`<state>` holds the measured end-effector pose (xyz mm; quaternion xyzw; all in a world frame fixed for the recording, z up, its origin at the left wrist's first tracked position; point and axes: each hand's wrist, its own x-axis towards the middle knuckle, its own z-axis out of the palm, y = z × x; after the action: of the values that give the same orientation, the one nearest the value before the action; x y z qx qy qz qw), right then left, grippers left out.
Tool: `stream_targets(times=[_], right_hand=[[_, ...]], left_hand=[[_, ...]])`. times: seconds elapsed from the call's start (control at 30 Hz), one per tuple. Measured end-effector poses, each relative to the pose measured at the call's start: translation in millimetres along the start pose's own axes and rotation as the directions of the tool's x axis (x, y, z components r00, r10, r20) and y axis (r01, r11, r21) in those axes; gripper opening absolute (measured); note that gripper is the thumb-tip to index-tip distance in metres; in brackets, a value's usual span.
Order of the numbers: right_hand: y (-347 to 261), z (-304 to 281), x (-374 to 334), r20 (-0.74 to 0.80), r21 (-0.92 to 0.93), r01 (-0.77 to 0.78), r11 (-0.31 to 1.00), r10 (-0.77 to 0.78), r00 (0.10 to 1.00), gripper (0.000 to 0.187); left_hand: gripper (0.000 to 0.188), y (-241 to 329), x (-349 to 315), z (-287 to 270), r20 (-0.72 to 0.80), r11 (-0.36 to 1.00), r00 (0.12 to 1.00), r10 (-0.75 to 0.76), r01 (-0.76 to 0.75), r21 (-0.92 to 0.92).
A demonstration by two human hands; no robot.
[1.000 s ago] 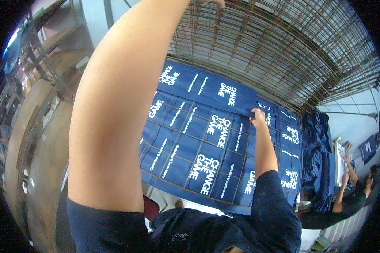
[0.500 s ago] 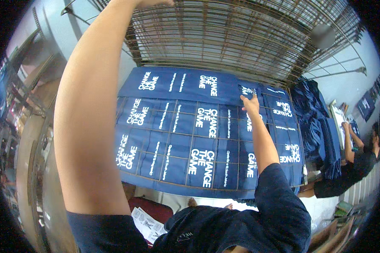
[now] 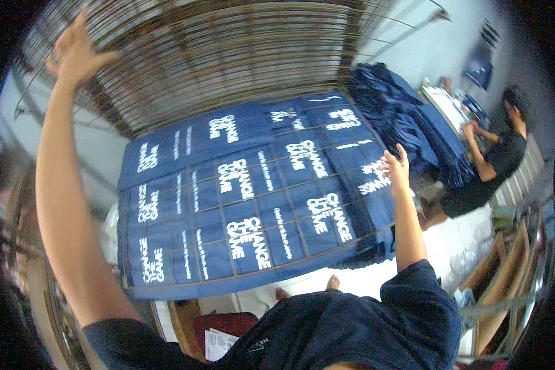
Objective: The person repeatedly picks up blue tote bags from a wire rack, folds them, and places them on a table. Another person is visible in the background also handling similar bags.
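Observation:
Dark blue fabric pieces (image 3: 197,277) with white printed lettering lie flat in front of me, with a thin wire rack (image 3: 293,232) laid over much of them. A further blue piece (image 3: 172,145) lies along the far side, seemingly above the wires. Raised high at the far left, my left hand (image 3: 77,52) has its fingers spread beside the stacked wire racks (image 3: 216,55). My right hand (image 3: 398,169) is over the right edge of the printed fabric, fingers apart and nothing visible in them. Whether it touches the rack's edge, I cannot tell.
A heap of dark blue cloth (image 3: 401,117) sits beyond the right edge. Farther right, a person in black (image 3: 499,163) works at a white board (image 3: 444,108). Below me are a dark red seat (image 3: 228,322) with printed papers (image 3: 219,342) and, at right, wooden boards (image 3: 505,265).
My view has swung to the right, so the fabric sits farther left. My right hand has left the fabric's far part for its right edge. My left hand, mostly cut off before, now shows fully.

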<state>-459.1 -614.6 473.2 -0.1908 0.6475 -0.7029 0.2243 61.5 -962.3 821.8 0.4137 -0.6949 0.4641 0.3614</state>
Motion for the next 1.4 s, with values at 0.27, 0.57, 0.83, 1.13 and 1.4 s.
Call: stream_targets(times=[0.27, 0.57, 0.83, 1.13, 1.4], right_hand=[[10.0, -146.9, -13.0, -0.209, 0.327, -0.018, 0.945, 0.09, 0.974, 0.065], [49.1, -240.2, 33.9, -0.263, 0.493, -0.031, 0.869, 0.183, 0.947, 0.055], [83.9, -304.6, 122.3, -0.168, 0.643, -0.074, 0.763, 0.234, 0.958, 0.081], [74.3, -376.0, 207.7, -0.204, 0.855, 0.086, 0.512, 0.179, 0.963, 0.117], [82.7, -408.1, 274.5, -0.223, 0.828, -0.025, 0.56, 0.369, 0.902, 0.102]], left_hand=[[0.109, -55.3, 33.6, 63.7, 0.149, 0.928, 0.964, -0.219, 0.159, 0.337], [0.11, 249.3, 71.8, -29.2, 0.162, 0.979, 0.969, -0.186, 0.17, 0.111], [0.115, 220.8, 83.5, -22.6, 0.242, 0.983, 0.959, -0.146, 0.113, 0.143], [0.118, 227.5, 72.2, -34.1, 0.283, 0.992, 0.952, -0.115, 0.095, 0.083], [0.119, 235.4, 66.9, -52.5, 0.309, 0.987, 0.942, -0.131, 0.093, 0.133]])
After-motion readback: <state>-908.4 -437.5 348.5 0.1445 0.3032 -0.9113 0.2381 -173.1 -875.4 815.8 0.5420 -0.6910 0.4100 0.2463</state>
